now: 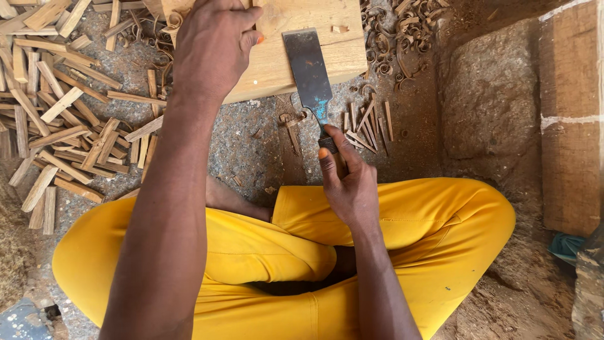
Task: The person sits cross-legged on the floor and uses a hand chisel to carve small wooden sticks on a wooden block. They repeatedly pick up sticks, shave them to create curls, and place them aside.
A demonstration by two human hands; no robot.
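My left hand (212, 43) presses down on a pale wooden block (302, 53) lying on the ground at the top of the view, fingers over its near left part. My right hand (348, 182) grips the handle of a wide flat chisel (308, 72). The dark blade of the chisel rests on the block's top face, just right of my left hand. I sit cross-legged in yellow trousers (264, 252) below the block.
A heap of short split wood sticks (63, 119) covers the ground at left. Curled shavings (390, 38) and a few thin splinters (368, 123) lie right of the block. A large stone (487, 101) and a wooden beam (569, 119) stand at right.
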